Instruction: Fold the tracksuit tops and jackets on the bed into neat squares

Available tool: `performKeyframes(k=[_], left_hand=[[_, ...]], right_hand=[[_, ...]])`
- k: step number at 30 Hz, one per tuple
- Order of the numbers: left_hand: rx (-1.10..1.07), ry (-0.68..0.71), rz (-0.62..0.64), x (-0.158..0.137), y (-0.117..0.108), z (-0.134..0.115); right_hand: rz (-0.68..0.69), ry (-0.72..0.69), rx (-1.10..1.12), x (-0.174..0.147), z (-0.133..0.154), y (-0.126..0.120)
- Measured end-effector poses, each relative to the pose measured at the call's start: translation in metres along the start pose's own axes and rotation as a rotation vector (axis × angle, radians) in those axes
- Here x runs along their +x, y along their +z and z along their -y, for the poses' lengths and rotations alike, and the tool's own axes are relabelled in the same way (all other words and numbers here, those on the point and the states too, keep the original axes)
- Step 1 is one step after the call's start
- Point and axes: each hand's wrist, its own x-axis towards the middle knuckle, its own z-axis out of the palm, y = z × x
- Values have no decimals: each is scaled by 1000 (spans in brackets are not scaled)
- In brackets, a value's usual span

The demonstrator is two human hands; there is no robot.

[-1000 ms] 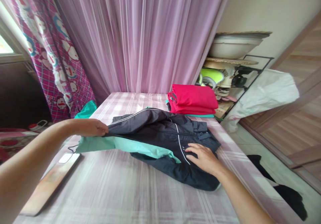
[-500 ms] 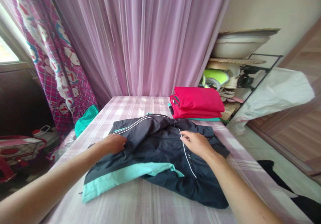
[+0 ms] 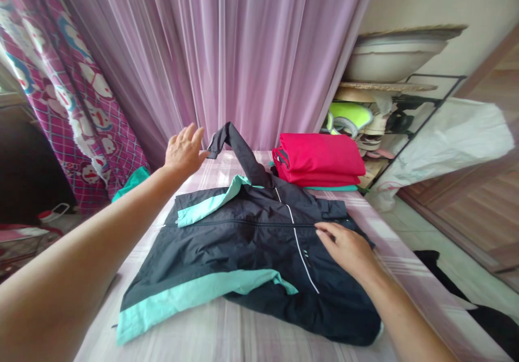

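Observation:
A dark jacket (image 3: pixel 251 243) with light turquoise panels and white piping lies spread over the table, its zip running across the middle. One dark sleeve (image 3: pixel 243 148) stands raised in the air at the far side, its cuff end beside my left thumb. My left hand (image 3: pixel 184 151) is lifted above the table's far left, fingers spread, with no grip on the sleeve visible. On the jacket's right part, near the zip, rests my right hand (image 3: pixel 344 246), its thumb and fingers closed at the fabric.
Folded red cloth (image 3: pixel 322 159) lies at the table's back right, over something turquoise. A purple curtain (image 3: pixel 251 54) hangs behind the table (image 3: pixel 194 329). To the right stand a rack (image 3: pixel 436 105) with a large basin (image 3: pixel 397 62) and shoes, and a white bag (image 3: pixel 454 140).
My left hand has risen up and away, and the sleeve that lay across the jacket now stands in the air, uncovering the zip. My right hand has shifted slightly right and down.

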Motion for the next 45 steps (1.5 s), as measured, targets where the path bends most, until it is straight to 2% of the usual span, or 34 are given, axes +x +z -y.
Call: performKeyframes(k=[1, 3, 4, 6, 8, 10, 13, 16, 19, 20, 22, 23, 25, 27, 29, 32, 34, 36, 39, 41, 43, 44, 45], left_hand=[[13, 47, 87, -15, 11, 0], [20, 123, 397, -53, 35, 3], [12, 144, 510, -72, 46, 4], [26, 181, 596, -104, 63, 6], [50, 158, 616, -121, 72, 7], [43, 108, 614, -118, 72, 9], [14, -10, 544, -81, 60, 19], [-24, -193, 368, -36, 46, 36], [-83, -253, 238, -20, 47, 51], [-89, -235, 235, -25, 52, 54], [-91, -192, 310, -50, 68, 59], [-94, -168, 403, -67, 77, 62], [-120, -207, 599, -107, 92, 72], [-138, -253, 709, -146, 101, 84], [-169, -306, 735, -176, 102, 96], [-242, -372, 762, -202, 97, 104], [-258, -385, 759, -210, 94, 103], [-256, -376, 736, -214, 92, 99], [-275, -359, 697, -219, 89, 92], [-299, -353, 632, -224, 82, 84], [-349, -317, 510, -230, 71, 71], [-389, -284, 456, -234, 63, 63], [-440, -225, 430, -238, 55, 54]], right_hand=[[-36, 18, -10, -3, -9, -1], [-66, 66, -25, -8, -26, -2], [-62, 93, -29, -10, -33, -2], [-43, 135, -28, -15, -44, -4], [-49, 174, -36, -19, -50, -5], [-76, 235, -63, -24, -53, -6], [-77, 354, -98, -32, -57, -5], [-17, 431, -95, -40, -65, -5], [10, 487, -86, -46, -77, -7], [15, 512, -76, -47, -82, -8], [28, 580, -46, -51, -90, -9], [42, 612, -15, -54, -93, -9], [63, 639, 111, -60, -94, -7], [67, 604, 332, -68, -90, -2], [78, 549, 566, -72, -83, 3], [65, 488, 694, -65, -74, 1], [-58, 474, 574, -51, -70, -9], [-161, 481, 339, -36, -68, -21], [-143, 417, -12, -31, -57, -34], [-248, 271, -141, -43, -42, -37], [-396, 24, -153, -65, -18, -35], [-424, -122, -120, -78, -4, -34], [-387, -286, -73, -90, 12, -32]])
